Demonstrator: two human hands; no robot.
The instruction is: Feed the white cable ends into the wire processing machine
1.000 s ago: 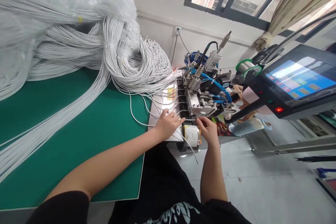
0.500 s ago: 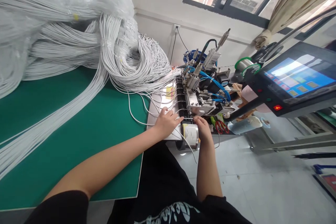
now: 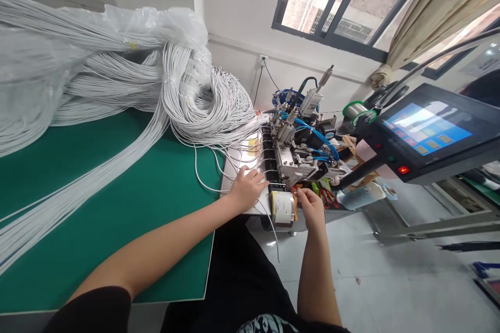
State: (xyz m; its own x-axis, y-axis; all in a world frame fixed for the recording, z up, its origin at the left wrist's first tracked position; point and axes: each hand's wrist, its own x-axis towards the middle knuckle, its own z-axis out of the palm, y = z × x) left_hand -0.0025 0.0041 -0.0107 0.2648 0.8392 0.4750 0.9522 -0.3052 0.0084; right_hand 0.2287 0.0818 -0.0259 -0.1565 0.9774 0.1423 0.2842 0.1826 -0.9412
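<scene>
My left hand [image 3: 247,191] lies at the near end of the machine's black holder strip [image 3: 269,151], its fingers closed on a white cable. A short stretch of that white cable [image 3: 276,183] runs from its fingertips toward the machine [image 3: 289,153]. My right hand [image 3: 311,206] is right of the cable's end, thumb and forefinger pinched beside an orange part [image 3: 296,207]; what the pinch holds is too small to make out. Between the hands and slightly nearer me sits a labelled roll [image 3: 283,207]. Another white cable end [image 3: 276,242] hangs below my left hand.
Bundles of white cables [image 3: 175,78], partly in clear plastic, lie on the green table [image 3: 167,208]. A screen [image 3: 427,127] on an arm stands to the right. Near my right hand are red-handled scissors [image 3: 330,199]; a wire spool [image 3: 357,113] sits behind.
My right hand has moved right and toward me, away from the cable's end, uncovering the orange part. My left hand stays by the holder strip. The whole view has tilted upward slightly.
</scene>
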